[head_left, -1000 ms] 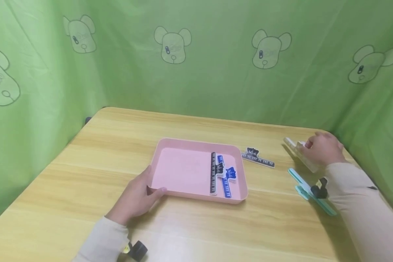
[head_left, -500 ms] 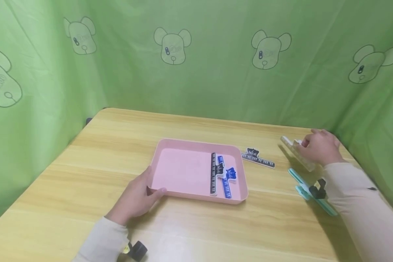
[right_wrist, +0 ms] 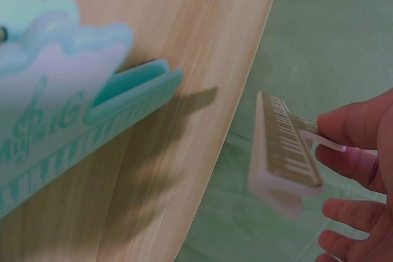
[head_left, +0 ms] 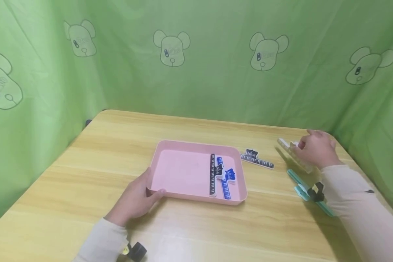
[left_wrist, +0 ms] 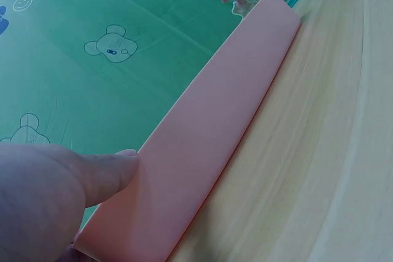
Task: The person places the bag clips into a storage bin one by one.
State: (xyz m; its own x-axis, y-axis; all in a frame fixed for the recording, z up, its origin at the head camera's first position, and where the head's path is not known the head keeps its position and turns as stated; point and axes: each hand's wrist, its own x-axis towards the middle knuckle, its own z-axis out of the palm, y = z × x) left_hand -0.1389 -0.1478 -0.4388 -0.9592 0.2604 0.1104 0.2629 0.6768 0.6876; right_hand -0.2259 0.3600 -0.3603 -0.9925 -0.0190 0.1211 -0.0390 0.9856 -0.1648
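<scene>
My left hand grips the near left corner of a pink tray, thumb over the rim; in the left wrist view the thumb lies on the tray's outer wall. A black piano-pattern clip and a blue clip lie overlapping in the tray's right part. At the right, my right hand pinches a white and gold piano-pattern clip by its handle, held above the table. Its long bar hangs slantwise, seen as keys in the right wrist view.
A second black clip lies on the table just right of the tray. Below my right wrist lies a teal clip. A green curtain with bear faces surrounds the wooden table.
My right hand has moved slightly left with the white and gold clip. The left hand and the tray have stayed in place.
</scene>
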